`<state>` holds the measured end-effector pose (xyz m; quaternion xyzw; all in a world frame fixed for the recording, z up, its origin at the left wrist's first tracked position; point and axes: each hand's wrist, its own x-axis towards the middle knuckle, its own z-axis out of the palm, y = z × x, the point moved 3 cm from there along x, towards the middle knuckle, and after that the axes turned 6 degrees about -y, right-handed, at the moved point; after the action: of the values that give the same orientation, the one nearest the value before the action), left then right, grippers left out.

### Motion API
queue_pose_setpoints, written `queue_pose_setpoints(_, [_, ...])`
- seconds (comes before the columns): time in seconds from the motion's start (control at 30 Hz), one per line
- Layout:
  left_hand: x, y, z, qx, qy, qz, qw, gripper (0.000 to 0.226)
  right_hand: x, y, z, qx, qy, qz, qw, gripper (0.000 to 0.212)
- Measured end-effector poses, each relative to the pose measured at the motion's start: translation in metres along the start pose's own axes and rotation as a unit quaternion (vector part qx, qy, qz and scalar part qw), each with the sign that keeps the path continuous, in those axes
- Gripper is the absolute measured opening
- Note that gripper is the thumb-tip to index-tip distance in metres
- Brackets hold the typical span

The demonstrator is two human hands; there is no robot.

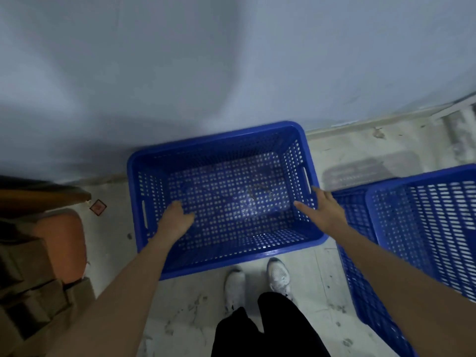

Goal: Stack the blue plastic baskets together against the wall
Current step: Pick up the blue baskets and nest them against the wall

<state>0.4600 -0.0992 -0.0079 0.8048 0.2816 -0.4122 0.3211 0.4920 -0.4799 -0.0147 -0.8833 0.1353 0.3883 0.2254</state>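
Our left hand (175, 217) hangs loose and half curled over the left side of the basket (224, 199), near its slot handle, holding nothing; our right hand (322, 210) is spread flat, fingers (302, 206) pointing inward over the right wall, also empty. Whether either palm is touching the plastic we cannot tell, as the view is from straight above and a little blurred. The basket under both hands sits on the floor (360, 150) with its far rim up against the wall (231, 60), so we judge that one placement is done (or all but done). It looks empty, with only the perforated bottom showing, and we cannot say whether another basket is nested beneath it. To our right, apart from the wall, stand more baskets (412, 228), at least two by the overlapping rims, and these are still to be brought over and dropped into the first. So the task seems early to midway. Our shoes (279, 273) stand just behind the near rim, and cardboard boxes (38, 292) crowd the left side.
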Motion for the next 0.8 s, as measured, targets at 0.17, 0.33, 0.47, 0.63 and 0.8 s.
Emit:
queue_pose_setpoints(0.17, [-0.033,0.072,0.017,0.063,-0.016,0.078,0.995,0.048,-0.044,0.022,-0.035,0.024,0.038,-0.002,0.999,0.091])
queue_pose_setpoints(0.33, [-0.059,0.126,0.054,0.126,-0.046,0.128,0.983,0.050,-0.079,0.067,-0.055,0.037,0.085,0.026,0.995,0.077])
queue_pose_setpoints(0.47, [-0.081,0.163,0.095,0.157,-0.075,0.153,0.973,0.063,-0.099,0.112,-0.061,0.054,0.086,0.070,0.992,0.076])
queue_pose_setpoints(0.63, [-0.095,0.202,0.156,0.175,-0.088,0.178,0.964,0.046,-0.118,0.179,-0.064,0.108,0.097,0.104,0.984,0.081])
queue_pose_setpoints(0.8, [-0.110,0.229,0.235,0.216,-0.104,0.189,0.952,0.031,-0.126,0.267,-0.066,0.116,0.094,0.121,0.981,0.079])
